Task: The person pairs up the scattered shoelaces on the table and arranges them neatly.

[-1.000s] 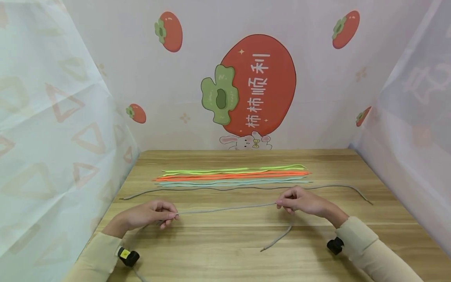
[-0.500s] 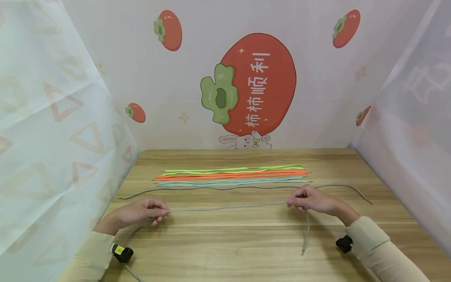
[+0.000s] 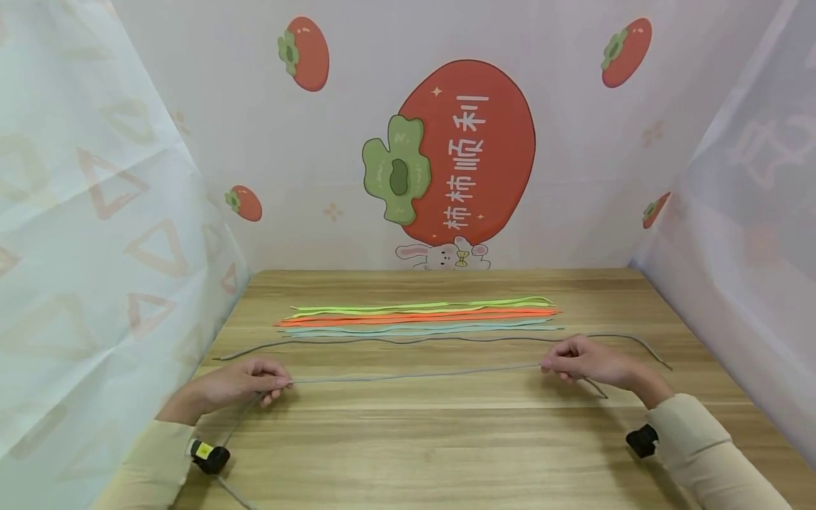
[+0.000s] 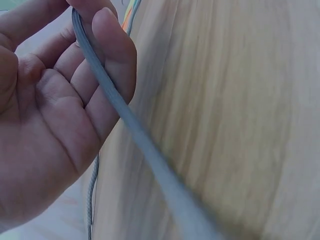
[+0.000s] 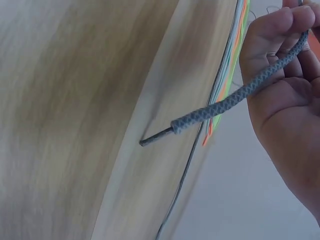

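A grey shoelace (image 3: 395, 376) stretches nearly straight between both hands, above the wooden table. My left hand (image 3: 245, 382) pinches it at the left, and the rest of its length hangs down past the wrist toward the front edge. At the right, my right hand (image 3: 593, 363) pinches it between thumb and fingertips. A short free end (image 5: 240, 95) with a dark, narrow tip sticks out from that hand in the right wrist view. Close behind the hands, a second grey shoelace (image 3: 408, 342) lies across the table in a loose wave, its right part passing behind the right hand.
Farther back lie light blue laces (image 3: 414, 330), orange laces (image 3: 414, 319) and yellow-green laces (image 3: 357, 312), side by side. Printed cloth walls (image 3: 306, 212) enclose the table (image 3: 408, 446) at the back and sides. Black wrist cameras hang below both sleeves.
My hands have moved apart, left hand leftward and right hand rightward, so a longer stretch of shoelace spans between them. The free end at the right hand has become shorter.
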Available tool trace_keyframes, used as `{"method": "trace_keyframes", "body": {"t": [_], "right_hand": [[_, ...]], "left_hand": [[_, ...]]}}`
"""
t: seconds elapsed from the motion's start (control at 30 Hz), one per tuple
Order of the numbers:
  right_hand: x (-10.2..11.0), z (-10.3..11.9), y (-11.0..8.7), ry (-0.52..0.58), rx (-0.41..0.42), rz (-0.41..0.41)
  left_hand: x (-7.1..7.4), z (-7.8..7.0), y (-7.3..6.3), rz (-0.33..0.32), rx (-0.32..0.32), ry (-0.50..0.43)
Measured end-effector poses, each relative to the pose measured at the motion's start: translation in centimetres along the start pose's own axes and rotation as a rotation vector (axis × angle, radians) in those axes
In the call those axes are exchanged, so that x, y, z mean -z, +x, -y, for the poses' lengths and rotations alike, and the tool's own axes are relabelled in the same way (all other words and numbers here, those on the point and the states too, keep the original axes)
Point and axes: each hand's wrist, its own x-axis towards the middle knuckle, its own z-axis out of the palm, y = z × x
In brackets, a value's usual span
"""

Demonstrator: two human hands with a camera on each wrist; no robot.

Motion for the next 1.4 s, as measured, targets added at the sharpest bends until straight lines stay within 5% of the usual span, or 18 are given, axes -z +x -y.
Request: {"method": "trace_keyframes", "body": {"t": [0.27,1.4], "right_hand": [[1.5,-1.2,-1.2,-0.009,-0.025,-0.002],[5.3,-3.5,-4.0,-0.055,-0.110,-0.110]], "left_hand": [[0.7,0.5,-1.1,-0.038,0.047,-0.045],[2.8,0.6,-3.9,-0.171,0.075,-0.052]]}}
